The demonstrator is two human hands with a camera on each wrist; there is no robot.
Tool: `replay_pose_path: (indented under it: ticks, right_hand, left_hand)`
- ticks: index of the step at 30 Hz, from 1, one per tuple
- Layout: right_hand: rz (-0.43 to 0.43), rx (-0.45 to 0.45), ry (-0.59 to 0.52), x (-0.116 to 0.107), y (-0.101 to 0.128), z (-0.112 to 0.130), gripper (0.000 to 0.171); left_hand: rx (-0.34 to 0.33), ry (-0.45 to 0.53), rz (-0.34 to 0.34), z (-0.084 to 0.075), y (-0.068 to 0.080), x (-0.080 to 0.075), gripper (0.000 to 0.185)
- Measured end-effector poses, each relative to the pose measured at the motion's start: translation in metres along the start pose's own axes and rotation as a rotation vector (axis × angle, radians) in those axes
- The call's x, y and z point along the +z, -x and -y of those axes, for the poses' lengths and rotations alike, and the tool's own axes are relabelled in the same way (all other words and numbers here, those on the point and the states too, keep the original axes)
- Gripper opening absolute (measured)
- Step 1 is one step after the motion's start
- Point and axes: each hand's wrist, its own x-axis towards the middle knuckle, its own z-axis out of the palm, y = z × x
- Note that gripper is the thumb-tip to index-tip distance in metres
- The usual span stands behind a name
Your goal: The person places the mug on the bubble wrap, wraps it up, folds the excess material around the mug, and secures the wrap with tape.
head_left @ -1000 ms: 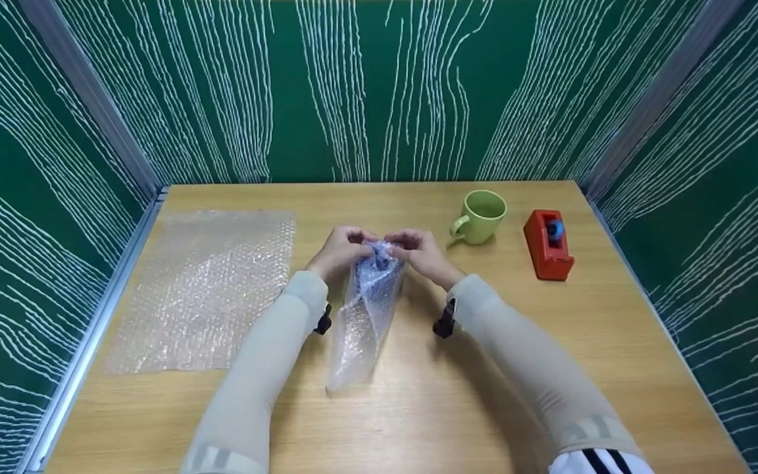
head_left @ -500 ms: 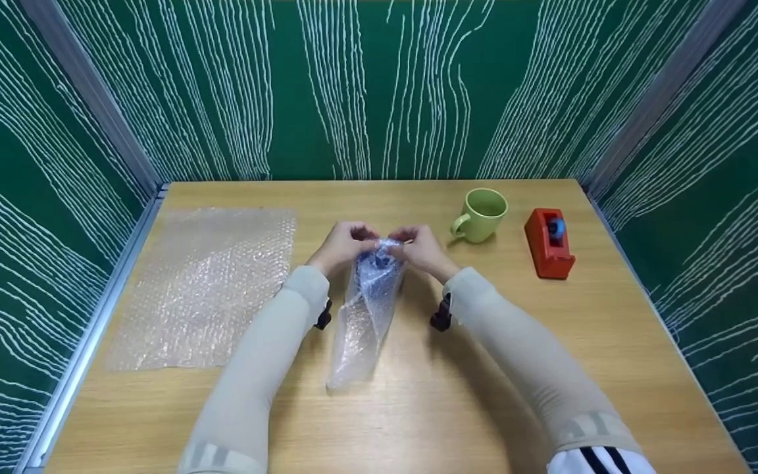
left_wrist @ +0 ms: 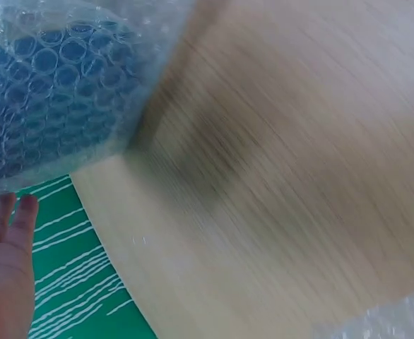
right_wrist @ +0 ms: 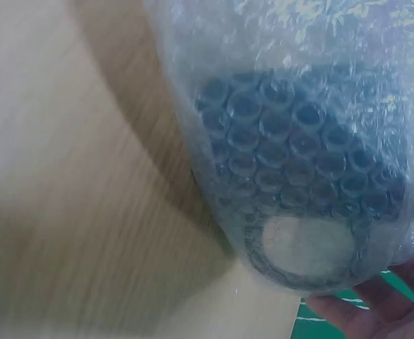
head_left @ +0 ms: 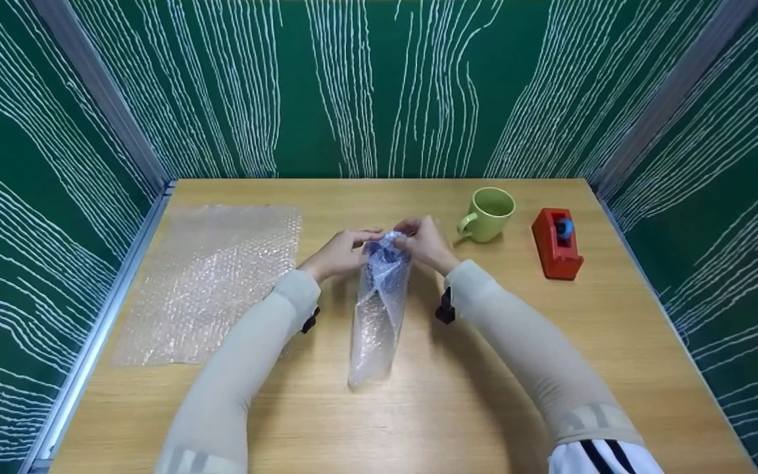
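A dark blue object wrapped in bubble wrap (head_left: 379,296) stands tilted on the wooden table (head_left: 484,368), its loose tail reaching toward me. My right hand (head_left: 422,242) grips the wrap at the top of the bundle, fingers curled over it; in the right wrist view the bundle (right_wrist: 299,198) fills the frame with fingertips (right_wrist: 376,311) beneath it. My left hand (head_left: 341,251) lies against the bundle's left side. In the left wrist view its fingers (left_wrist: 9,233) look straight, just below the bundle (left_wrist: 51,92).
A flat sheet of bubble wrap (head_left: 211,280) lies on the table's left part. A green mug (head_left: 487,214) and a red tape dispenser (head_left: 556,243) stand at the back right. Green patterned walls enclose the table on three sides.
The bundle has shifted a little right and stands straighter. My left hand has stopped pinching the top and now lies along the side. My right hand has moved over the top.
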Motion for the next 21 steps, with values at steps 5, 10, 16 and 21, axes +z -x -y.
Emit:
replay_pose_path:
  ticks: [5,10,16,21]
  right_hand:
    - [-0.018,-0.058,0.036,-0.002,-0.008,-0.002,0.023]
    - [-0.024,-0.04,0.022,-0.002,-0.008,-0.003,0.025]
    - [-0.03,-0.03,0.037,-0.001,-0.005,-0.001,0.027]
    - [-0.039,-0.085,0.072,-0.003,0.001,0.0,0.03]
  left_hand:
    - [0.004,-0.122,0.085,-0.002,0.005,-0.003,0.091]
    - [-0.015,-0.197,0.1,-0.003,0.005,0.001,0.1]
    - [0.039,-0.276,0.022,0.001,0.0,0.009,0.089]
    - [0.069,-0.323,-0.033,0.004,-0.002,0.014,0.08]
